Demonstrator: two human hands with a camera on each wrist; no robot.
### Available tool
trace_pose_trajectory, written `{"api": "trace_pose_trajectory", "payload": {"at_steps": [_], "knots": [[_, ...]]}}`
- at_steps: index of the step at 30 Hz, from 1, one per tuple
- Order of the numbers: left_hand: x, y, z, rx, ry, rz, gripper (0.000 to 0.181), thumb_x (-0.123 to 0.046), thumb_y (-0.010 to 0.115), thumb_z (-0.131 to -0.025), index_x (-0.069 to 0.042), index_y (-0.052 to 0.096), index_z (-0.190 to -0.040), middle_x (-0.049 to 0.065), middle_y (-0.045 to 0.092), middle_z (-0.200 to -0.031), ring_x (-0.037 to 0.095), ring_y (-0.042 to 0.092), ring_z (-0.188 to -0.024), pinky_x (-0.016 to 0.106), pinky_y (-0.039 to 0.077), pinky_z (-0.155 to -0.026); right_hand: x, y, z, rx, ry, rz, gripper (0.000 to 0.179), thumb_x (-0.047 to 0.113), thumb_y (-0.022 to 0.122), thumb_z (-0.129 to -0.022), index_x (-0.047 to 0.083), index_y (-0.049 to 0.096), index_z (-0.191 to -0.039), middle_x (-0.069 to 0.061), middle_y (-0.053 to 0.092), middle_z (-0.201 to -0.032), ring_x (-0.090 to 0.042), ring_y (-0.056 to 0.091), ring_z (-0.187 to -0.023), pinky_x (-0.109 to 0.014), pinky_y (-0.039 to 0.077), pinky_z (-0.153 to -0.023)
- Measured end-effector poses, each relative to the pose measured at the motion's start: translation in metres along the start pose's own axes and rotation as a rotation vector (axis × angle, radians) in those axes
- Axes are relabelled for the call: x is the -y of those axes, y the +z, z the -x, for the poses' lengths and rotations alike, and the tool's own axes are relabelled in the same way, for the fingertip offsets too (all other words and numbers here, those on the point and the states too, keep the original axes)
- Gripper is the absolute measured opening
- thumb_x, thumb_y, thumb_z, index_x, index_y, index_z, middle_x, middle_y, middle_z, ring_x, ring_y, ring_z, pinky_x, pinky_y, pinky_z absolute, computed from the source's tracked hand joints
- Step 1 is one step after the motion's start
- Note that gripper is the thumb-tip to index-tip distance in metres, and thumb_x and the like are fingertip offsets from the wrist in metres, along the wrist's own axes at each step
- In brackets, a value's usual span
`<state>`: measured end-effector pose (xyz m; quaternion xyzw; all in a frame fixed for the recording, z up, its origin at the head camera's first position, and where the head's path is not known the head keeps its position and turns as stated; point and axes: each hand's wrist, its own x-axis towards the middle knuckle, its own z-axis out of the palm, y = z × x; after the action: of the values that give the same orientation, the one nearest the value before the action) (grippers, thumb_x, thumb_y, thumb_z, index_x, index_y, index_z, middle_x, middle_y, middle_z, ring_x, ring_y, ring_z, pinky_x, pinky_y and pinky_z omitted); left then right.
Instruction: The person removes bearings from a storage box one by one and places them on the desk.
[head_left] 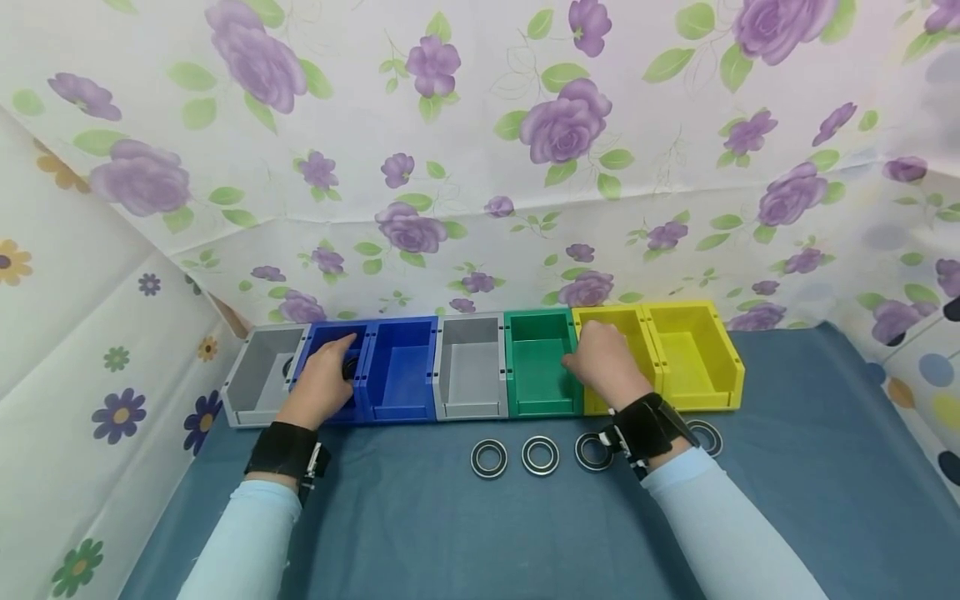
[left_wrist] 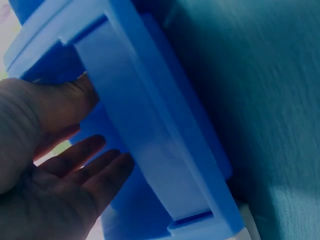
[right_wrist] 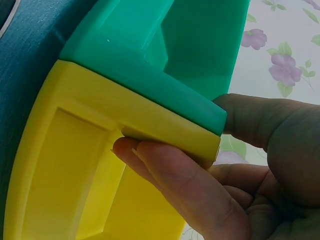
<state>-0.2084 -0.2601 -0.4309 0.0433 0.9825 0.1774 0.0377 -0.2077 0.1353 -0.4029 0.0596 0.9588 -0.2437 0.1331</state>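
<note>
My left hand (head_left: 318,385) reaches into the left blue bin (left_wrist: 150,100). Its fingers (left_wrist: 107,172) are spread and loosely bent inside, with the thumb near one side wall. A dark ring (head_left: 349,367) shows beside the hand in the head view; no grip on it is visible. At the joined side walls of the green bin (right_wrist: 150,80) and the left yellow bin (right_wrist: 115,105), my right hand (head_left: 606,358) pinches the rims. The thumb lies on the green side and the fingers on the yellow side.
Several bearings (head_left: 489,459) lie on the blue cloth (head_left: 420,517) before the bins, one partly behind the right wrist. A grey bin (head_left: 255,375) at the left end contains a partly hidden ring. Another blue bin (head_left: 403,375), a middle grey bin (head_left: 471,367) and a right yellow bin (head_left: 693,358) complete the row against a flowered curtain (head_left: 465,167).
</note>
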Motion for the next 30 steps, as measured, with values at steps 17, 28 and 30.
{"api": "trace_pose_trajectory", "payload": {"at_steps": [17, 28, 30], "knots": [[0.011, 0.011, -0.016, 0.121, 0.055, -0.068, 0.058, 0.000, 0.053, -0.089, 0.001, 0.032, -0.143, 0.027, 0.038, -0.143, 0.044, 0.034, -0.132, 0.056, 0.029, -0.108, -0.001, 0.001, -0.001, 0.001, 0.007, -0.007, 0.029, 0.029, 0.068, -0.085, 0.002, 0.060, -0.092, -0.010, 0.058, -0.072, -0.021, 0.055, -0.057, -0.025, 0.044, -0.046], [0.014, 0.018, -0.015, 0.172, 0.023, -0.101, 0.049, 0.000, 0.045, -0.093, 0.002, 0.037, -0.141, 0.024, 0.039, -0.144, 0.043, 0.035, -0.132, 0.055, 0.028, -0.110, -0.002, 0.001, -0.002, -0.010, -0.011, 0.014, 0.027, 0.029, 0.069, -0.084, 0.003, 0.060, -0.086, -0.009, 0.055, -0.069, -0.020, 0.053, -0.056, -0.025, 0.043, -0.046], [0.014, 0.019, -0.015, 0.180, 0.012, -0.096, 0.049, 0.002, 0.045, -0.092, 0.002, 0.037, -0.141, 0.024, 0.039, -0.143, 0.043, 0.035, -0.132, 0.055, 0.028, -0.109, -0.001, 0.001, -0.002, -0.003, -0.009, 0.014, 0.028, 0.029, 0.069, -0.084, 0.002, 0.060, -0.087, -0.009, 0.055, -0.069, -0.020, 0.053, -0.056, -0.025, 0.043, -0.046]]}}
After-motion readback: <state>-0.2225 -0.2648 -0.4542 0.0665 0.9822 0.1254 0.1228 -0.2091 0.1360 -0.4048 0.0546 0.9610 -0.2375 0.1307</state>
